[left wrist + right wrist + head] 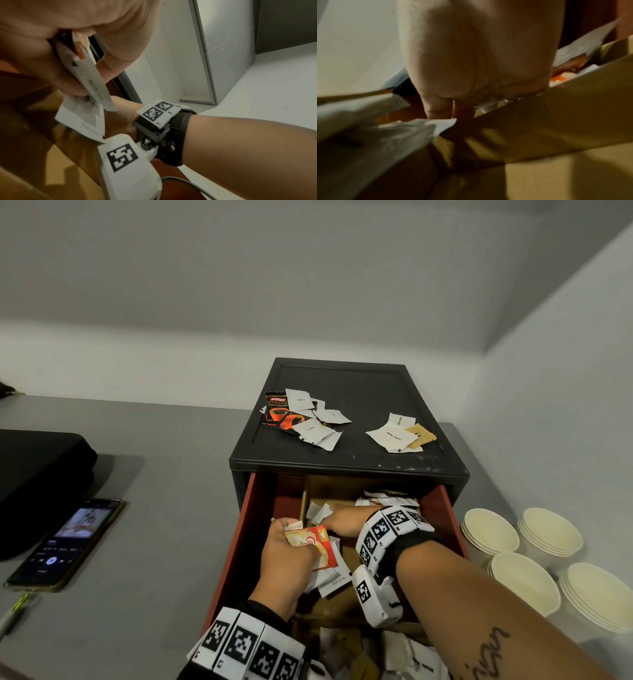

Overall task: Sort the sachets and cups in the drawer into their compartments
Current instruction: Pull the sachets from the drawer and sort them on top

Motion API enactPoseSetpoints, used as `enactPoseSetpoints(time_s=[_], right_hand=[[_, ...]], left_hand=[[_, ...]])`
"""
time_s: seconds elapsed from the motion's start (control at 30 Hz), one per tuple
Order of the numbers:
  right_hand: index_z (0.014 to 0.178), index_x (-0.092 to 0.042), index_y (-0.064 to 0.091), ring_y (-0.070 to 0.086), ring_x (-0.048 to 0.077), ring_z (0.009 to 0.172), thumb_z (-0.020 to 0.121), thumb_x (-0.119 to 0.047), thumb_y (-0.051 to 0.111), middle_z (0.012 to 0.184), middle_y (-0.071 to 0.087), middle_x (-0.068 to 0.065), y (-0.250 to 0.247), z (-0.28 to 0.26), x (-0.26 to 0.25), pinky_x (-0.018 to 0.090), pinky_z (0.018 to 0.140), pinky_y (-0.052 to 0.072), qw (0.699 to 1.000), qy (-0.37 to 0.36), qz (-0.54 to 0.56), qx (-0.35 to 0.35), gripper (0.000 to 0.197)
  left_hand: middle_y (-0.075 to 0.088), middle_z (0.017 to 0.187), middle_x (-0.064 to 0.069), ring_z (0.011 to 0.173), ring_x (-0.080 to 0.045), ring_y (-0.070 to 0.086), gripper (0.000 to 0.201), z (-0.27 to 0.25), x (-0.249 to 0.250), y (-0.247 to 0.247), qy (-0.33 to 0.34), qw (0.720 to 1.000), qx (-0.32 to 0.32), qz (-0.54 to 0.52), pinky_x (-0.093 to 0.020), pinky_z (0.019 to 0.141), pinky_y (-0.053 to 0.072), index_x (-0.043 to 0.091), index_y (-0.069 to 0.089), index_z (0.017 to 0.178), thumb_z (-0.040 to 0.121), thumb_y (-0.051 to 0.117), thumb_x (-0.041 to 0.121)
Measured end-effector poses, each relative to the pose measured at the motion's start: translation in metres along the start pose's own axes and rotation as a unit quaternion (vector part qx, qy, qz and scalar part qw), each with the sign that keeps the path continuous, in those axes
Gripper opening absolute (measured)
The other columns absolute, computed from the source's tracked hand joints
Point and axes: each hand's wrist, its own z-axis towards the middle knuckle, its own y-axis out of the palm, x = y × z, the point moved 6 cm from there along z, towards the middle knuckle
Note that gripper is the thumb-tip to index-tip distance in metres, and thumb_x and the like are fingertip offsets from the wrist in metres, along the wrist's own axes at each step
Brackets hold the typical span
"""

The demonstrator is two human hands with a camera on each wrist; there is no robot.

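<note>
Centrally, the red drawer [239, 529] stood pulled out of a black cabinet [346, 460] on a grey counter [164, 508]. Both hands were inside the drawer.

The left hand [286, 556] gripped a bundle of sachets [310, 539], with an orange-and-red sachet on top and white ones fanning out at 4 o'clock from the fist. In the left wrist view, the left-hand fingers [111, 65] and palm curled round the white sachets [96, 81], pinching them edge-on.

The right hand [342, 522] reached toward 10 o'clock across the cardboard dividers [305, 501], with its fingertips at some loose white sachets [318, 513] in the rear compartment. In the right wrist view, the right-hand fingers [436, 108] pointed down beside a white sachet [443, 124]. Whether they gripped it could not be determined; the view was blurred.

More white sachets [387, 499] lay in the drawer at 1 o'clock from the right hand, and others [411, 655] lay in the front compartment at 6 o'clock.

On the cabinet top, a pile of black-and-orange and white sachets [305, 419] lay at 11 o'clock, and a smaller pile of white and brown sachets [400, 434] lay at 1 o'clock.

Four stacks of white cups [534, 559] stood on the counter at 3 o'clock from the drawer. A phone [68, 542] with a lit screen lay at 9 o'clock, beside a black case [37, 474].
</note>
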Motion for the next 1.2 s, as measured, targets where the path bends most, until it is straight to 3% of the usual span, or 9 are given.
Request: enactPoseSetpoints(time_s=[0.17,0.53,0.63,0.73,0.8,0.93,1.03,1.1,1.2], right_hand=[[0.146,-0.008,0.029,0.032,0.027,0.138,0.099,-0.046,0.033,0.152,0.03,0.012,-0.01,-0.015,0.002,0.029,0.11,0.025,0.997,0.058,-0.054,0.018,0.061],[0.14,-0.017,0.042,0.04,0.022,0.132,0.094,-0.049,0.042,0.146,0.041,0.005,-0.026,-0.038,0.038,0.032,0.107,0.03,0.993,0.1,-0.058,0.024,0.056],[0.137,-0.019,0.047,0.043,0.022,0.129,0.094,-0.048,0.042,0.143,0.044,0.003,-0.024,-0.041,0.036,0.032,0.106,0.032,0.996,0.079,-0.025,0.031,0.052],[0.134,-0.01,0.05,0.044,0.026,0.128,0.099,-0.029,0.04,0.14,0.048,0.01,-0.028,-0.054,0.029,0.034,0.106,0.035,0.99,0.043,0.096,0.093,0.041],[0.132,-0.01,0.051,0.048,0.027,0.124,0.099,-0.03,0.043,0.137,0.051,0.011,-0.025,-0.069,0.023,0.035,0.1,0.039,0.984,-0.002,0.148,0.1,0.04],[0.142,-0.029,0.035,0.051,0.017,0.117,0.089,-0.043,0.058,0.135,0.048,0.0,-0.004,-0.087,0.016,0.03,0.085,0.05,0.966,-0.058,0.249,0.047,0.059],[0.137,-0.028,0.04,0.055,0.007,0.097,0.085,-0.032,0.068,0.107,0.051,-0.015,0.003,-0.087,0.017,0.021,0.072,0.053,0.949,-0.087,0.28,0.114,0.06],[0.134,-0.022,0.046,0.054,0.006,0.099,0.086,-0.024,0.067,0.108,0.053,-0.015,0.002,-0.086,0.02,0.019,0.076,0.05,0.933,-0.093,0.301,0.177,0.052],[0.127,-0.015,0.053,0.059,0.015,0.109,0.09,-0.017,0.062,0.119,0.062,-0.001,0.002,-0.085,0.024,0.032,0.093,0.05,0.914,-0.098,0.337,0.203,0.037]], left_hand=[[0.06,0.096,-0.012,0.086,-0.027,0.065,0.042,-0.001,0.002,-0.002,0.004,1.0,-0.001,-0.013,-0.034,0.065,0.056,0.021,0.048,0.102,0.081,0.057,-0.014],[0.06,0.099,-0.011,0.088,-0.027,0.065,0.043,-0.001,0.001,0.002,0.003,1.0,-0.016,-0.015,-0.033,0.063,0.055,0.02,0.046,0.108,0.083,0.058,-0.012],[0.06,0.097,-0.01,0.086,-0.026,0.065,0.043,-0.002,0.002,0.003,0.003,1.0,-0.02,-0.018,-0.034,0.066,0.056,0.021,0.046,0.11,0.083,0.058,-0.011],[0.06,0.095,-0.01,0.084,-0.026,0.065,0.04,-0.003,0.003,0.004,0.004,0.999,-0.03,-0.041,-0.037,0.069,0.056,0.021,0.046,0.108,0.085,0.056,-0.01],[0.06,0.097,-0.012,0.087,-0.029,0.064,0.039,-0.003,0.005,0.006,0.002,0.997,-0.04,-0.062,-0.041,0.074,0.056,0.021,0.046,0.108,0.085,0.053,-0.01],[0.057,0.101,-0.015,0.083,-0.028,0.062,0.04,-0.005,0.01,0.01,0.01,0.991,-0.068,-0.117,-0.034,0.062,0.053,0.019,0.049,0.104,0.083,0.042,-0.014],[0.057,0.103,-0.017,0.086,-0.028,0.06,0.041,-0.007,0.011,0.015,0.007,0.986,-0.101,-0.131,-0.035,0.063,0.051,0.019,0.05,0.105,0.083,0.038,-0.013],[0.056,0.104,-0.016,0.086,-0.028,0.059,0.044,-0.009,0.009,0.02,-0.011,0.982,-0.131,-0.139,-0.038,0.066,0.051,0.02,0.05,0.106,0.083,0.037,-0.014],[0.058,0.103,-0.014,0.088,-0.027,0.06,0.05,-0.011,0.007,0.024,-0.009,0.979,-0.161,-0.127,-0.037,0.066,0.051,0.021,0.048,0.11,0.081,0.04,-0.019]])
